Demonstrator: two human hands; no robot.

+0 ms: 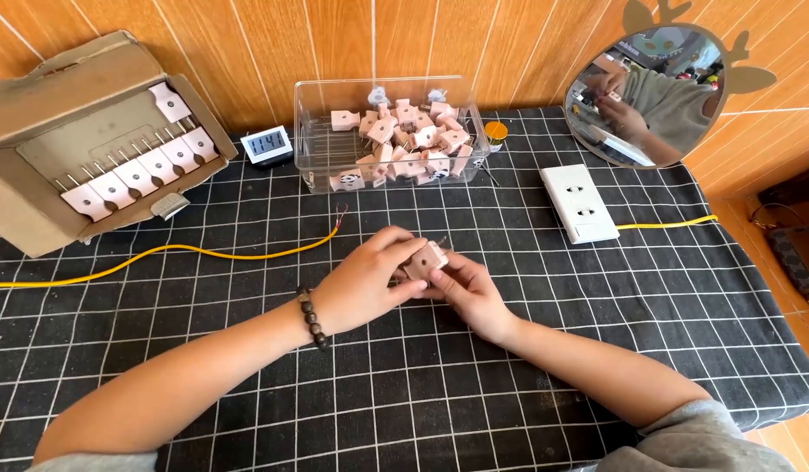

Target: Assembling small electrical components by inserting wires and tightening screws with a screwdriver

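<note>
Pale pink plug adapter (pixel 425 260) is clamped between fingers of left hand (pixel 363 281) and right hand (pixel 468 293), above the checked surface (pixel 527 367); clear plastic bin (pixel 308 131) of adapters and cardboard box (pixel 38 96) lie behind.

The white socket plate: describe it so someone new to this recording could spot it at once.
Start from the black grid-patterned cloth on the table, then look right of the clear plastic bin of pink plugs. The white socket plate lies flat there, below the round mirror, with a yellow wire running from its right side. It is the only white rectangular block there.
</note>
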